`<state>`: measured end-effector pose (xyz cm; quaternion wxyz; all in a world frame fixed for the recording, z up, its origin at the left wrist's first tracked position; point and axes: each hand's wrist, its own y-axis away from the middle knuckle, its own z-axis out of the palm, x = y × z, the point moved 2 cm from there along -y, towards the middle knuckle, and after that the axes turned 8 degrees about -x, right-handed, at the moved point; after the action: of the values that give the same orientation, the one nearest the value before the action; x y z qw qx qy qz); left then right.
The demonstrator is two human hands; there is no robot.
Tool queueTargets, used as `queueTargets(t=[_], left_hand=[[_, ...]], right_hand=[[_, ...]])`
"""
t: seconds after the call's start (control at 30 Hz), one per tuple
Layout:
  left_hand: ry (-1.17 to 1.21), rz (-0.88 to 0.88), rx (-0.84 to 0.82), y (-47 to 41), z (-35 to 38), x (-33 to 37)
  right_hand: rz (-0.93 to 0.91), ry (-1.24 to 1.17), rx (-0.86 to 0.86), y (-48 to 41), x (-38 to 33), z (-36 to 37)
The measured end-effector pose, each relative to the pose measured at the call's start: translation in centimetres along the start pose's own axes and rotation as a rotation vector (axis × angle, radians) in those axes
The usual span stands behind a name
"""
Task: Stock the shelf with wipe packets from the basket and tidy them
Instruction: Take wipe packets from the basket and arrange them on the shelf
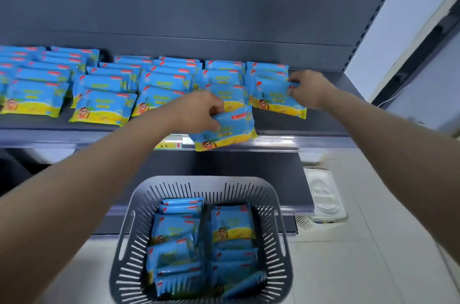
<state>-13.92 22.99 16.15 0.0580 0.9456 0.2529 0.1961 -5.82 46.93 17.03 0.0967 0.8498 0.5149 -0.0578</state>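
Shelving of dark grey metal fills the view from 9 o'clock to 3 o'clock, its flat shelf board (321,121) carrying rows of blue-and-yellow plastic wipe packets (104,104). The packets lean back one behind another in several columns, and the board's far right end is bare.

At 6 o'clock sits a grey slotted plastic basket (129,241) with rounded corners and handle slots in its side walls. It holds two stacks of the same wipe packets (231,224), side by side: some lie flat, and some are tipped on edge at the near end.

Near the centre, the left hand (199,109) curls its fingers and thumb round the top left corner of one loose wipe packet (229,129), which hangs tilted over the shelf's front rail. At 2 o'clock, the right hand (308,89) pinches the upper right edge of the front packet (276,97) in the rightmost column.

A small yellow price label (165,145) sits on the rail, at 8 o'clock from the loose packet.
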Motion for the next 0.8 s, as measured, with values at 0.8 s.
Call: queueTargets(t=[0.8], left_hand=[[-0.158,-0.364,0.161,-12.0,-0.2,-5.4]], right_hand=[[-0.086,0.212,-0.039,-9.7,1.6,3.9]])
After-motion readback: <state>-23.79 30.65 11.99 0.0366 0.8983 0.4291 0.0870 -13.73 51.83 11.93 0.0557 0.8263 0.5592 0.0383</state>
